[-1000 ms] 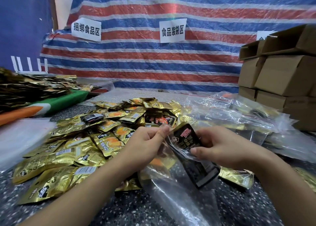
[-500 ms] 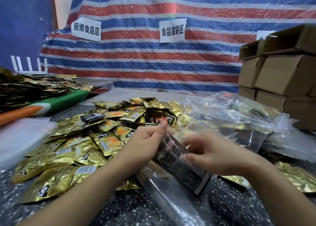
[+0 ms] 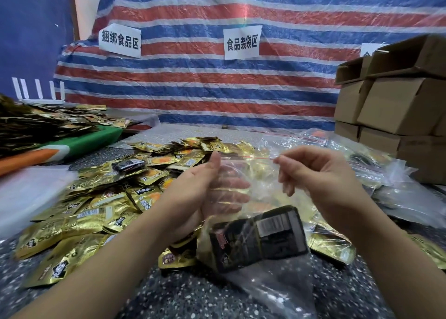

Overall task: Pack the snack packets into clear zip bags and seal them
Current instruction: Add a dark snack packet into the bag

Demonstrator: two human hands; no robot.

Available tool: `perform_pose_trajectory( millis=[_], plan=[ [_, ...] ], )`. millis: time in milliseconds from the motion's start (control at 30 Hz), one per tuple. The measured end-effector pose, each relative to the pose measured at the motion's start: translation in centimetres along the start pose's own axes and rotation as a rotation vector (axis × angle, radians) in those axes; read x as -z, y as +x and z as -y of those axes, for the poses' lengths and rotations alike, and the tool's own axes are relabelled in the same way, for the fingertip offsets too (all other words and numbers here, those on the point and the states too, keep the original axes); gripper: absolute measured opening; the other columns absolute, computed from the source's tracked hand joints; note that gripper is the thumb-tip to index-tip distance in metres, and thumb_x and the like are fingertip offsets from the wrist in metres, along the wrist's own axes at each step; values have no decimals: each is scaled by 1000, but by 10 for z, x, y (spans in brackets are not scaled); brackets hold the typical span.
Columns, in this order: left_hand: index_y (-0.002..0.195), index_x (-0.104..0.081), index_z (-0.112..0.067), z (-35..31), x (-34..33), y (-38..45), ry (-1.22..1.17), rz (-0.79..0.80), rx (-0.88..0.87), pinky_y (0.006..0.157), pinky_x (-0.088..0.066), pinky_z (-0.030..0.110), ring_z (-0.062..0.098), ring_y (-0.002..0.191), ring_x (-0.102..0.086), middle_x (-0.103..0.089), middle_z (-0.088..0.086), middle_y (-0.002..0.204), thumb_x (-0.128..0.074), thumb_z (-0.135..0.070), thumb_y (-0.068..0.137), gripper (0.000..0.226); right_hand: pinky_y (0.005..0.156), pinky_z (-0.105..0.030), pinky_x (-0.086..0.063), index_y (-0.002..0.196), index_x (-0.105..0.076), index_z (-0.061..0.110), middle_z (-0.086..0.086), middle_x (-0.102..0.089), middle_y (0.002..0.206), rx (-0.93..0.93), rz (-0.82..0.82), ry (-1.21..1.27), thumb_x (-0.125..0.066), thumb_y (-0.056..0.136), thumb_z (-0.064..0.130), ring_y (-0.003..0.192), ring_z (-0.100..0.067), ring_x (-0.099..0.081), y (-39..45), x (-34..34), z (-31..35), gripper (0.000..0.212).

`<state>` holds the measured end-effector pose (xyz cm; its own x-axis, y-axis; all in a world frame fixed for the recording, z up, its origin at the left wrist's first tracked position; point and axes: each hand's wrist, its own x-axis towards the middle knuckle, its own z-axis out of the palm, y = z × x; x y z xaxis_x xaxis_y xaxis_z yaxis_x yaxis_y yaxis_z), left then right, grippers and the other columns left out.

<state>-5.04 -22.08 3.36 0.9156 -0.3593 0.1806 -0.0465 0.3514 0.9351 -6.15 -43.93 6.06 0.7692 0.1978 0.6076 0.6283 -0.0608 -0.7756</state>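
Speckled dark tabletop (image 3: 183, 292) carries everything. Nearest, a black snack packet (image 3: 258, 238) lies low inside the clear zip bag (image 3: 243, 193). Above it the left hand (image 3: 193, 193) grips the bag's left edge, thumb up, fingers behind the film; the right hand (image 3: 313, 171) pinches the red-lined zip strip (image 3: 255, 158). Sealing seems to be the step: next, press the strip shut along its length. Behind the bag lie gold packets (image 3: 101, 198), then cardboard boxes (image 3: 395, 106).

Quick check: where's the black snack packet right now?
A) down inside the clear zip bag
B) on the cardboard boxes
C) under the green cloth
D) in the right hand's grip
A: the black snack packet lies low inside the clear zip bag, behind its film.
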Motion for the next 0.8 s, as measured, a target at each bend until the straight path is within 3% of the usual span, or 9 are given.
perform_pose_trajectory(
  millis=[100,200,300,400,500,567,700,800],
  plan=[
    [105,-70,-7,3,-2,-3,104,148,89,68,-60,34,28,83,-74,-74,15,95,-58,-41,84,41,52,-20,-49,77,-78,14,-6,-63,61,-98,-48,212,-67,77,17,50,-15,-55,3,-1,0,11],
    [87,-77,-12,4,-2,-6,64,167,96,60,-60,32,26,72,-74,-74,15,87,-56,-29,88,28,52,-21,-51,75,-78,12,-5,-60,59,-197,-71,295,-70,72,17,48,-12,-52,4,-1,-1,10],
    [92,-78,-12,0,-1,-5,-11,123,36,55,-59,30,22,65,-73,-75,15,87,-53,-23,90,27,51,-20,-50,75,-78,12,-7,-58,58,-197,-84,308,-71,70,18,48,-14,-51,4,-1,0,11],
    [108,-68,-3,-2,-2,-3,-23,85,-20,51,-57,26,21,65,-73,-75,17,91,-52,-21,90,30,51,-22,-49,76,-76,10,-6,-61,60,-109,-79,198,-72,72,20,52,-15,-54,4,-2,-1,11],
    [112,-62,-3,-1,0,-1,99,-7,-37,60,-59,29,21,70,-73,-76,12,92,-50,-25,93,31,58,-25,-53,83,-72,7,-5,-66,63,3,-73,-59,-70,83,11,55,-17,-60,2,-4,-5,5],
    [108,-65,-6,1,1,0,179,-75,-28,63,-60,33,23,72,-73,-76,11,90,-47,-32,98,34,65,-26,-55,86,-73,10,-5,-69,68,35,-33,-196,-68,87,7,61,-17,-65,1,-4,-9,5],
    [97,-66,-4,5,4,2,284,-167,-58,54,-57,25,24,69,-73,-76,10,90,-43,-33,100,37,71,-26,-58,84,-73,20,-1,-72,75,41,48,-381,-70,87,9,69,-13,-69,-3,-6,-16,12],
    [97,-65,-3,4,8,3,292,-169,-60,55,-58,24,22,67,-73,-77,8,92,-42,-29,101,35,74,-24,-57,85,-73,19,1,-73,80,-4,-2,-304,-67,87,24,76,-12,-69,-1,-9,-20,7]
  ],
)
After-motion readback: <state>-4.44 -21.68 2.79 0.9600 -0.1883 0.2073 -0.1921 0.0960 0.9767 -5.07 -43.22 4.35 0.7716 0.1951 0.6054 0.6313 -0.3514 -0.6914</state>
